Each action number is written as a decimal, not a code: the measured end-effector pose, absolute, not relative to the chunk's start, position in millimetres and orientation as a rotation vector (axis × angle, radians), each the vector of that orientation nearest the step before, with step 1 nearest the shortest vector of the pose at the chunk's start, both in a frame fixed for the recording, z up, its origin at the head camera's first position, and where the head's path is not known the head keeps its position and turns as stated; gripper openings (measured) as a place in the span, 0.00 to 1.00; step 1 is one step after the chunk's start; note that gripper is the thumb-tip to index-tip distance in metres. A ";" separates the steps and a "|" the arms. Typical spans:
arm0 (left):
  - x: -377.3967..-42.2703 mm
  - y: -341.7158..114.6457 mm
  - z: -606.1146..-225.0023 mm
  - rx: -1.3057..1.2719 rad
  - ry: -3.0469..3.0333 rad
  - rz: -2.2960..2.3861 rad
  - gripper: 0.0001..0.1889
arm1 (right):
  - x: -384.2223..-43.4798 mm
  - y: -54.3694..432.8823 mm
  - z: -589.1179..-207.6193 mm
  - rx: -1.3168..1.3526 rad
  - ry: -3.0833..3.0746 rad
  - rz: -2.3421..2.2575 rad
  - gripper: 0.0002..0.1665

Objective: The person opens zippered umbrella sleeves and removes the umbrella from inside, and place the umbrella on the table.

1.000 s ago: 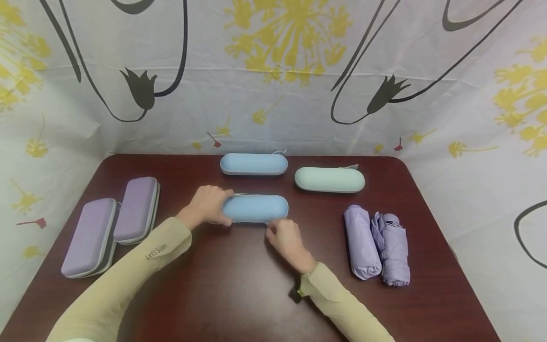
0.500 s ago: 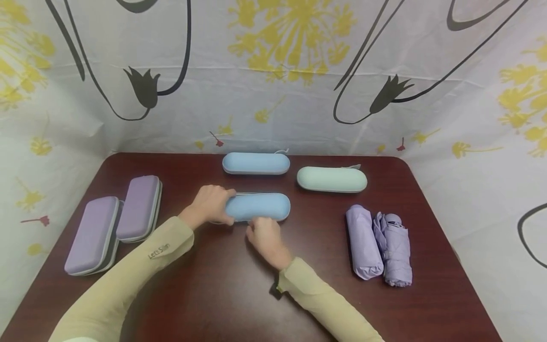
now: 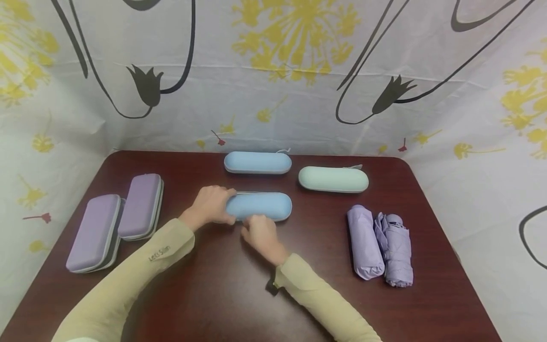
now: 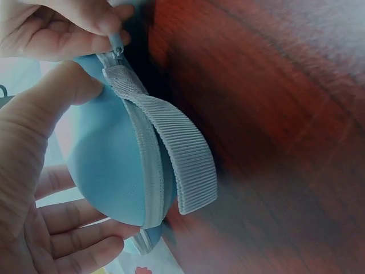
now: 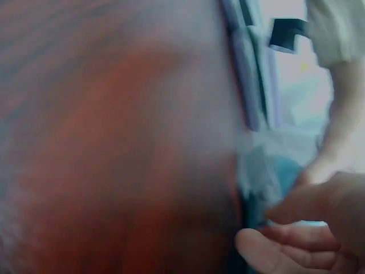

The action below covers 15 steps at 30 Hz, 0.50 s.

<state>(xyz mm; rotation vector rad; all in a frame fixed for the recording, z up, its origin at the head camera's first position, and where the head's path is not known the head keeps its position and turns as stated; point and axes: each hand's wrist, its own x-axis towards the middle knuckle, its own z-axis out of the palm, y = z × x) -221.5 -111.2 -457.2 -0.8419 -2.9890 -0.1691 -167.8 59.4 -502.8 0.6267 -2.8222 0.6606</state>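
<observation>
A light-blue zippered hard case (image 3: 265, 204) lies lengthwise at the middle of the table. My left hand (image 3: 210, 204) grips its left end, thumb on the near side and fingers round the far side. At the near side my right hand (image 3: 261, 235) pinches the small zipper pull (image 4: 116, 44) between thumb and finger. In the left wrist view a grey ribbed strap loop (image 4: 188, 154) hangs from the case's end beside the zipper. The right wrist view is blurred, with my right fingertips at the case's edge.
Behind lie another blue case (image 3: 258, 162) and a mint-green case (image 3: 333, 179). Two lilac cases, one nearer (image 3: 95, 232) and one farther (image 3: 141, 204), rest at the left. On the right are two folded lilac umbrellas, a left one (image 3: 365, 242) and a right one (image 3: 398, 251).
My right hand has slid left along the near side of the case with the zipper pull, toward my left hand. The left hand keeps its grip, and the case stays in place.
</observation>
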 end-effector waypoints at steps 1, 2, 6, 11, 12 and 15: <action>-220.2 -111.9 -458.2 -0.835 -2.985 -0.180 0.34 | -168.8 62.7 -501.1 0.657 -2.805 0.692 0.10; -218.7 -112.8 -459.3 -0.831 -2.974 -0.194 0.34 | -170.2 66.6 -498.1 0.683 -2.778 0.731 0.07; -212.0 -115.8 -463.1 -0.825 -2.940 -0.242 0.34 | -180.9 88.0 -484.6 0.704 -2.542 0.878 0.01; -203.7 -117.7 -466.2 -0.818 -2.915 -0.248 0.34 | -205.3 122.9 -475.4 0.512 -2.527 0.912 0.10; -202.4 -118.0 -466.6 -0.817 -2.910 -0.241 0.34 | -209.3 129.5 -474.5 0.491 -2.593 0.940 0.12; -199.0 -118.7 -466.6 -0.823 -2.894 -0.234 0.33 | -216.0 143.3 -475.0 0.481 -2.771 1.055 0.16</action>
